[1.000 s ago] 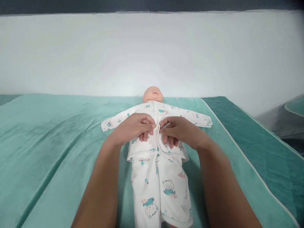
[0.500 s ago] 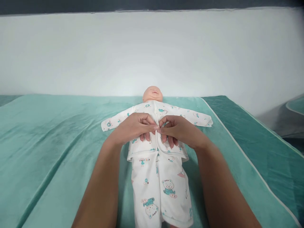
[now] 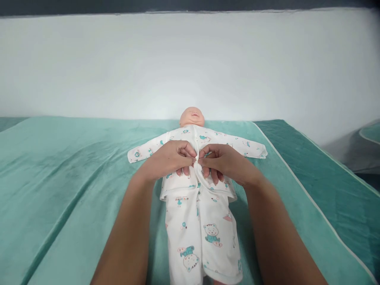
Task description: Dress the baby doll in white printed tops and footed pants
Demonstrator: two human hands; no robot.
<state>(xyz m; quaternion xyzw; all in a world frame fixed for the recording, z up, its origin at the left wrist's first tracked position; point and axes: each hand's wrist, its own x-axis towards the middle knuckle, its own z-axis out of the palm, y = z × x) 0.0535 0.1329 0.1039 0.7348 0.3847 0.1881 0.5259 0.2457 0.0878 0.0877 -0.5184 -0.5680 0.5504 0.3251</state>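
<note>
A baby doll (image 3: 192,116) lies on its back, dressed in a white printed jacket (image 3: 178,189) and matching trousers (image 3: 185,233). Both hands meet over the middle of its chest. My left hand (image 3: 173,157) pinches one front edge of the jacket between thumb and forefinger. Right beside it, my right hand (image 3: 218,160) pinches the opposite edge, its other fingers curled over the cloth. The two edges come together between the fingertips, with a small fastener barely visible there. Both sleeves stretch out sideways on the bed cover.
A light green cover (image 3: 74,178) lies under the doll, with a long crease at left. Darker green fabric (image 3: 320,166) shows beyond its pale edging at right. A white wall (image 3: 190,59) rises behind the doll's head.
The fingertips have drawn slightly apart, and the pinched jacket front is pulled into sharper folds below them. The whole view has shifted a little.
</note>
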